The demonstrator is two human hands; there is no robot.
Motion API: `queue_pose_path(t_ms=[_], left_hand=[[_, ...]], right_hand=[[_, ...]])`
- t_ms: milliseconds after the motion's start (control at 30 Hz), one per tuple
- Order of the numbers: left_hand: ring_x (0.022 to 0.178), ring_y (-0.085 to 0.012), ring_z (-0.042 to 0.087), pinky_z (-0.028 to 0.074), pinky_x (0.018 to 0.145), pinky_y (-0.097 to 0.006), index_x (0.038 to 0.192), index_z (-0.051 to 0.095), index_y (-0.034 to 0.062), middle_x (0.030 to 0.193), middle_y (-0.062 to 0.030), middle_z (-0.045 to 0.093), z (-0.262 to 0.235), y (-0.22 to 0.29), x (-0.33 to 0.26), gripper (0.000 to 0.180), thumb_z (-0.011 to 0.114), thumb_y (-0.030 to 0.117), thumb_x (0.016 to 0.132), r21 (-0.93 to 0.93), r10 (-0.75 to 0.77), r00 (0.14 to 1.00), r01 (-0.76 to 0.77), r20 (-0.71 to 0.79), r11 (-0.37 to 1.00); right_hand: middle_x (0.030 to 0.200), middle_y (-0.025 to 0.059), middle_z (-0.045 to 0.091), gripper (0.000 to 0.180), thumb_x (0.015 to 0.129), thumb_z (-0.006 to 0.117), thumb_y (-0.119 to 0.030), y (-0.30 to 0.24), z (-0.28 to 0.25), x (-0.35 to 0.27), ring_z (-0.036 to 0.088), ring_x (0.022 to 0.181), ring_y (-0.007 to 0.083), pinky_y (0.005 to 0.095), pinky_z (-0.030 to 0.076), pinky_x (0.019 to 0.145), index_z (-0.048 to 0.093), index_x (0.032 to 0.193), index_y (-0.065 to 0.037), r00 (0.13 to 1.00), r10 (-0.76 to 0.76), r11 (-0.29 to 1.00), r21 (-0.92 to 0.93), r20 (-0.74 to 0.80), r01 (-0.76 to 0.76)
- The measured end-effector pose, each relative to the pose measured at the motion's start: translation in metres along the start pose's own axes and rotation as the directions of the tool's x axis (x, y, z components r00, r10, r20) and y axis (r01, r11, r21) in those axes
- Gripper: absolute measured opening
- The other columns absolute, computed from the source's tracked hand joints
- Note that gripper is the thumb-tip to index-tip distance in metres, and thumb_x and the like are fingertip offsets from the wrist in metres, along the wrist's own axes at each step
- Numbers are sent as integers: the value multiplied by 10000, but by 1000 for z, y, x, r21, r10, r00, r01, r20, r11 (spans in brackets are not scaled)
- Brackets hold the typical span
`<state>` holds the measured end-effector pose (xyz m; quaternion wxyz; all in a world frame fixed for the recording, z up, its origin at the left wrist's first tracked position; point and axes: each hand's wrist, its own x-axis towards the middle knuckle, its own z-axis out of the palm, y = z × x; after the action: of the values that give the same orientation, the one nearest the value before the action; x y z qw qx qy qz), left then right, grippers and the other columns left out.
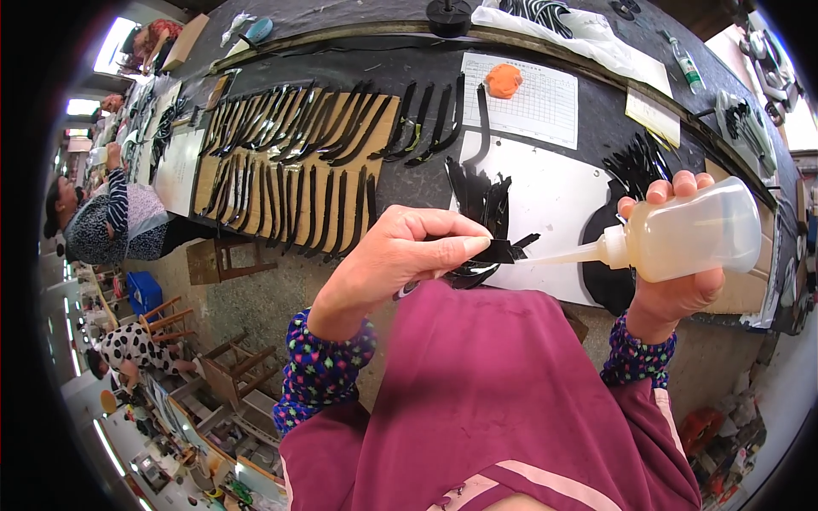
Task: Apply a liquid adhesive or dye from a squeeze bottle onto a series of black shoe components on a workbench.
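Note:
My left hand is closed, pinching a short black strip between thumb and fingers. My right hand grips a translucent squeeze bottle with pale yellowish liquid inside, tipped on its side. Its long thin nozzle points left, and the tip is right at the strip's end; whether they touch I cannot tell. Just beyond my left hand, a heap of black strips lies on a white board. Under the nozzle side of the bottle shows a round black pad, partly hidden.
Two rows of curved black strips lie on a cardboard sheet at the left. Beyond the board are a printed form with an orange lump and a black bundle. A raised bar crosses the table. A co-worker is far left.

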<state>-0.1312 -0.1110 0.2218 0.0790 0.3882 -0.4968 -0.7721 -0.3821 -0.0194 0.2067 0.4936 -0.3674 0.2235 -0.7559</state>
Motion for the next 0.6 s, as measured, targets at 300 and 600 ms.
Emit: queue_pose_path(t_ms=[300,600], left_hand=[[440,4,375,267,385,-129,838,553,47,586,50,468,-28,-27,15,145,522,185,865,-302,79,951,-172,-298,938],[544,-98,457,362,505,-249,719,550,14,628,-1,530,-98,-240,118,245,556,234,827,166,71,457,170,-886,971]], right_hand=[[1088,77,449,738,581,756,-330,-1,-3,-11,464,1000,278,460,411,818,384,1158,-61,963,86,993,-51,-255,-102],[1129,100,465,715,608,743,-295,6,-23,-21,453,1037,290,498,383,856,382,1174,-48,880,115,992,8,-460,-126]])
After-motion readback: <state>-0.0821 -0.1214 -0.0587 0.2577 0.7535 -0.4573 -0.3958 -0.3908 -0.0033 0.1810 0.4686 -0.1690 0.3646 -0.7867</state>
